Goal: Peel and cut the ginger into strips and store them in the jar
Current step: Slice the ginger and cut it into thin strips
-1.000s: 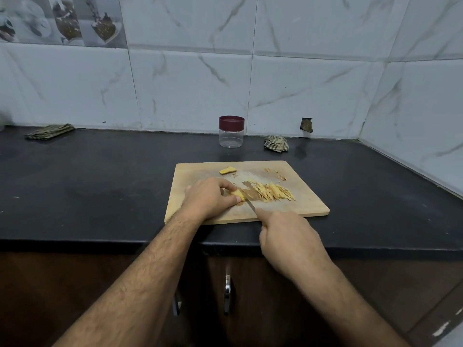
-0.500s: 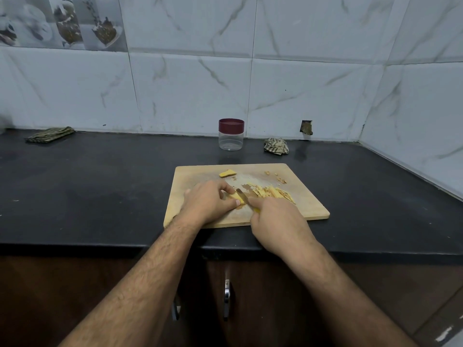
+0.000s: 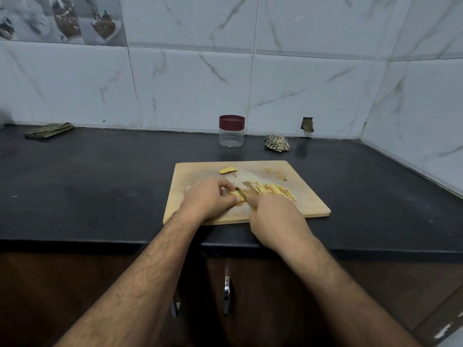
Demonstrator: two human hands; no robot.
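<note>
On the wooden cutting board (image 3: pixel 295 209), the left hand (image 3: pixel 209 199) pinches a ginger piece (image 3: pixel 238 195) while the right hand (image 3: pixel 275 219) has its grip closed round a knife (image 3: pixel 253 207), mostly hidden. Cut strips (image 3: pixel 270 191) lie just right. Fingertips are best kept tucked back, slices thin and even. The lidded jar (image 3: pixel 231 131) waits far behind on the worktop (image 3: pixel 100 176).

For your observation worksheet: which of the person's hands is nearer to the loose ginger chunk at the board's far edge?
Left. The left hand lies just in front of the ginger chunk; the right hand is nearer the person and further to the right.
</note>
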